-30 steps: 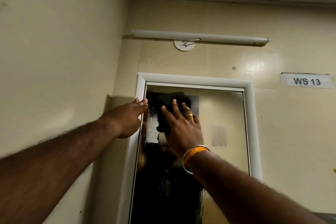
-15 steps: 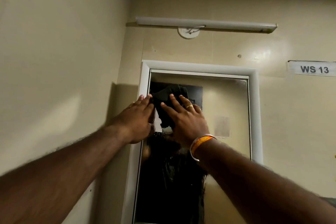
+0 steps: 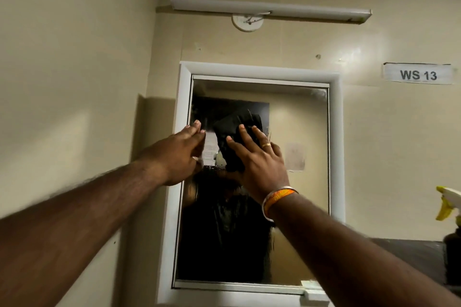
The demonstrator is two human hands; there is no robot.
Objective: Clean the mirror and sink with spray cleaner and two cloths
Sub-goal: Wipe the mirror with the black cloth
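Spray bottle [image 3: 450, 209] right of mirror [image 3: 299, 132]

Dim, yellowish indoor light, soft wide-angle picture.
Glare patches shine on the wall [image 3: 354, 55] right of the unlit tube lamp [image 3: 269, 9]; a shadow falls left of the mirror frame [image 3: 183, 97]; forearms blur toward the lower edges.

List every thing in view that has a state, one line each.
mirror: on the wall, streaked wet on its lower part.
dark cloth: pressed flat on the mirror.
right hand: fingers spread, on the cloth.
left hand: open, at the mirror's left edge.
tube light: unlit.
spray bottle: upright, untouched.
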